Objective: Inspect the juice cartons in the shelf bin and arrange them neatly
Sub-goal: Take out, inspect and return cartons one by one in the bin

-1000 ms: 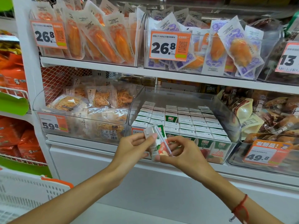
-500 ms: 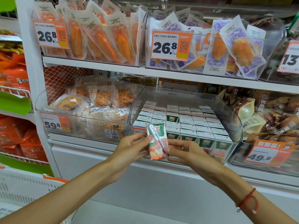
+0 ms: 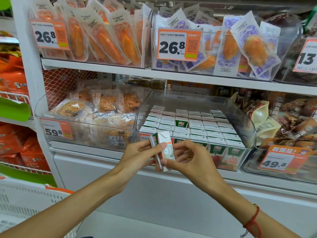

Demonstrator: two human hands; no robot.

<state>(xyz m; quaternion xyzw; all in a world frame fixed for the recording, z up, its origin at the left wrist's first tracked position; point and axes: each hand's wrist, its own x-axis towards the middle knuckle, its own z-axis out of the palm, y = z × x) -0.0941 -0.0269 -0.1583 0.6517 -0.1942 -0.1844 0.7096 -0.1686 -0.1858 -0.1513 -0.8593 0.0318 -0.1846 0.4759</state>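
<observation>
Change: against the earlier frames, the carton in hand (image 3: 163, 150) shows a different face; its printed fruit front faced the camera half a second ago, and now a pale white panel does, the straw side turned to the left edge.
Meaning for the task: this looks like the inspection step, each side being checked in turn; putting the carton back appears not yet done.
Left hand (image 3: 137, 156): fingers curl round the carton's left side and the thumb presses its pale face, so it holds the carton.
Right hand (image 3: 192, 158): thumb and fingertips pinch the carton's right edge and lower corner, the other fingers loosely bent.
Where the carton is: out of the bin, held upright with a slight tilt just in front of the bin's front left corner.
Juice bin (image 3: 247, 121): clear plastic, holding the packed cartons (image 3: 197, 127) in tidy upright rows, white tops up; one carton (image 3: 181, 122) shows its green front and sits lower than its neighbours.
Gap: the front left spot seems the likely home, though the hands hide it.
Left bin (image 3: 39, 110): clear, with pale snack packets lying loosely.
</observation>
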